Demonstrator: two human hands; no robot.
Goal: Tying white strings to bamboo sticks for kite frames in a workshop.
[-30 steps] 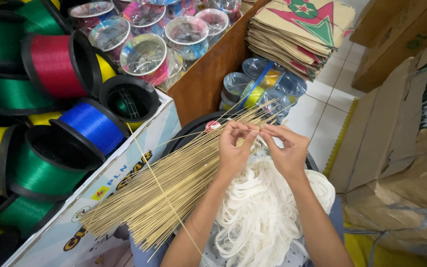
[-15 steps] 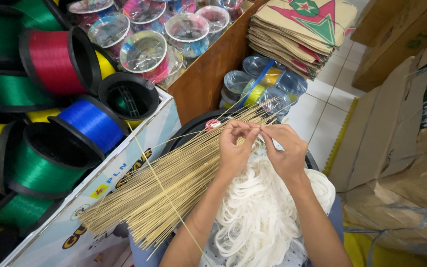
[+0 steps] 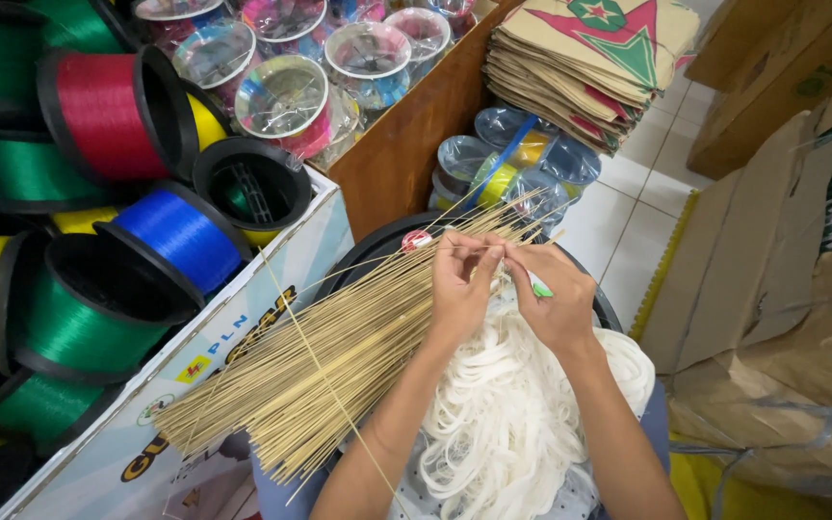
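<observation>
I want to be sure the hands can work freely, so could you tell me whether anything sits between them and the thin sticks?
Nothing visible does. The left hand and right hand already meet at the upper end of the bundle of thin sticks, fingertips pinching there. The white loops lie underneath the hands, not between.

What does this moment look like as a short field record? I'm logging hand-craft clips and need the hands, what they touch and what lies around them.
left hand: fingertips pinched on a thin bamboo stick at the top of the stick bundle
right hand: fingertips meet the left's, a small green piece by its fingers
under hands: heap of white strips in a dark round tub
left side: thread spools, red, blue, green, yellow, in a printed carton
top: stack of paper kites
</observation>
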